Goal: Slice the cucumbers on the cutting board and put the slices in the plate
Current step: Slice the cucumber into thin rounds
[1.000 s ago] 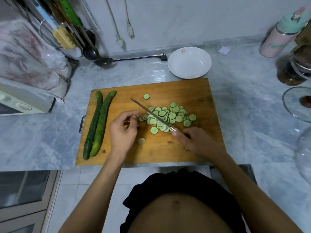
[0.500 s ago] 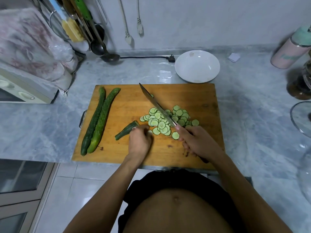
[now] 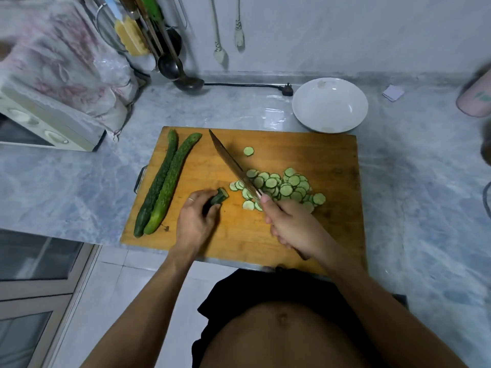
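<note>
Fingers of the left hand (image 3: pixel 195 221) curl round a cucumber stub (image 3: pixel 219 197) on the cutting board (image 3: pixel 332 160). The right hand (image 3: pixel 292 227) grips a knife (image 3: pixel 231 163) over the slices (image 3: pixel 281 185) beside it. Beyond the right hand sits the white plate (image 3: pixel 330 105); left of the left hand lie two whole cucumbers (image 3: pixel 164 181).

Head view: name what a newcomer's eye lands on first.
The long knife in the right hand slants across the middle of the wooden cutting board, over a heap of cucumber slices. The left hand grips a short cucumber stub; two whole cucumbers lie at the board's left edge.
</note>
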A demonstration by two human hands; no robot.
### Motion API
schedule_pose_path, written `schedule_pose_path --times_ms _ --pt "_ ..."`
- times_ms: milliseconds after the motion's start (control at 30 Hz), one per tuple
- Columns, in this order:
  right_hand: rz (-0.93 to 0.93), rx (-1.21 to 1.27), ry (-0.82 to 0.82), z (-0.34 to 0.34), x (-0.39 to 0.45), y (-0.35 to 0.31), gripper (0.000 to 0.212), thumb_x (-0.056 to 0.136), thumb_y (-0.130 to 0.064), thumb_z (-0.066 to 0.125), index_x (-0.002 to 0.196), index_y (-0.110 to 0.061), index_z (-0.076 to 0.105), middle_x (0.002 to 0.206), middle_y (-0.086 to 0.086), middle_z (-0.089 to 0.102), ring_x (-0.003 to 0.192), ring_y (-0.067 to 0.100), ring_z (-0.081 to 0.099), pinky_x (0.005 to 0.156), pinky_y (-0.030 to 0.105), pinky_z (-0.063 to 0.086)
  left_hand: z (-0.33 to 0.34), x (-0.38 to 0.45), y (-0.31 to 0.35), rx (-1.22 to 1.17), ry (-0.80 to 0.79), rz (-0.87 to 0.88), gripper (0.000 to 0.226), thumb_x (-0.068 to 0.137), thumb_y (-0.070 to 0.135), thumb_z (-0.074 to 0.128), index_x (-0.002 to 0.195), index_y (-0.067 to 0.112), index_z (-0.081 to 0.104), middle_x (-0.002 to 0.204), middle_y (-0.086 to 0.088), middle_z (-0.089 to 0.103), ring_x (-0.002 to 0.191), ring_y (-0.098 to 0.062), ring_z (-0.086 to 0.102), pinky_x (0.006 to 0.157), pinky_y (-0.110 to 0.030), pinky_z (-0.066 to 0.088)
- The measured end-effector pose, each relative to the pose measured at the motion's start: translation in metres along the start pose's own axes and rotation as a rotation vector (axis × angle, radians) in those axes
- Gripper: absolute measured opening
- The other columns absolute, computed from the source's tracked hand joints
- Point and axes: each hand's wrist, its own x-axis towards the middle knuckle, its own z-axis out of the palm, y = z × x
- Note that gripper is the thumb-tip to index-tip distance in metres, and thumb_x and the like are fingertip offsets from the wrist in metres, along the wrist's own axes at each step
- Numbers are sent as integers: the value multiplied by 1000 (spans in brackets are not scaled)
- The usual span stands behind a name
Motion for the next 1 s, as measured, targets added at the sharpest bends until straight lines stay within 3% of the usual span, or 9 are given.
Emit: schedule_pose_path --times_ms 133,200,267,467,667,1000 --pt "-50 -129 -7 23 7 -12 70 102 -57 33 82 4 61 70 17 61 64 35 59 59 40 48 12 -7 -2 -93 125 -17 28 92 12 68 119 5 69 120 -9 67 112 -21 60 97 -25 45" --pt "-79 -198 1 33 8 -15 70 102 -56 31 87 3 66 82 16 69 78 32 65 74 41 52 19 -9 0 -125 171 -40 28 89 13 70 116 3 69 117 -10 67 109 -20 61 95 -26 47" --pt "-99 -234 -3 40 6 -15 68 102 -57 29 85 -3 66 85 13 70 82 29 65 78 41 53 24 -7 0 -162 209 -71 28 88 18 74 112 3 71 112 -10 67 104 -17 61 91 -26 48" --pt "-122 -330 4 47 -4 -15 58 104 -53 30 74 -10 55 74 8 60 71 26 59 60 32 39 35 -3 -3 -118 240 -96 25 91 27 58 103 9 70 106 -6 65 100 -23 59 80 -40 50" --pt "-132 -348 21 47 -3 -12 56 103 -54 29 66 -15 46 69 6 56 64 23 56 56 33 38 36 -3 -4 -120 278 -60 19 94 25 58 102 10 67 105 -7 66 99 -26 59 79 -45 50" --pt "-90 -366 -7 43 -4 -11 57 103 -56 26 70 -15 49 75 5 58 64 18 56 51 32 37 40 -2 -10 -110 297 -58 16 93 18 63 102 6 68 105 -9 66 99 -29 61 82 -47 51"
